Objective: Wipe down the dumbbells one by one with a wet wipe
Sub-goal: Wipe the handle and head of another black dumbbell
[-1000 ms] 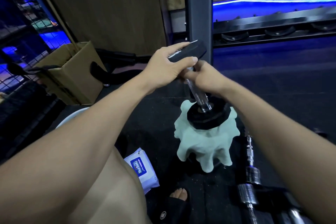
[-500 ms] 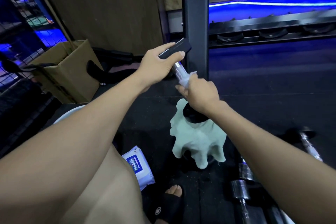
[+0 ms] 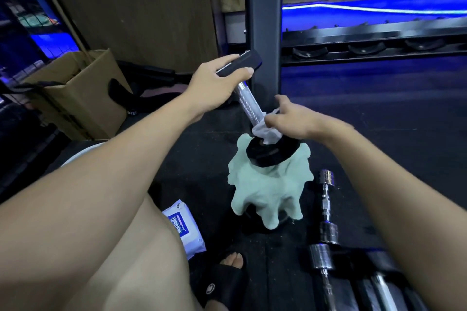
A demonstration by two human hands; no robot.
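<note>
A dumbbell (image 3: 249,103) with black ends and a knurled chrome handle stands tilted, its lower end resting on a pale green cloth (image 3: 267,184) draped over something on the floor. My left hand (image 3: 214,83) grips the dumbbell's upper black end. My right hand (image 3: 290,118) pinches a white wet wipe (image 3: 265,131) wrapped around the bottom of the handle, just above the lower black end (image 3: 271,154).
A wet wipe pack (image 3: 184,228) lies on the black floor by my knee. Chrome dumbbells (image 3: 326,204) lie at the lower right. A cardboard box (image 3: 75,93) stands at left, a rack post (image 3: 262,20) behind, my sandalled foot (image 3: 222,278) below.
My right hand has slid the wipe down the handle from near the top to the lower end, baring the chrome. My left hand keeps its hold on the upper end.
</note>
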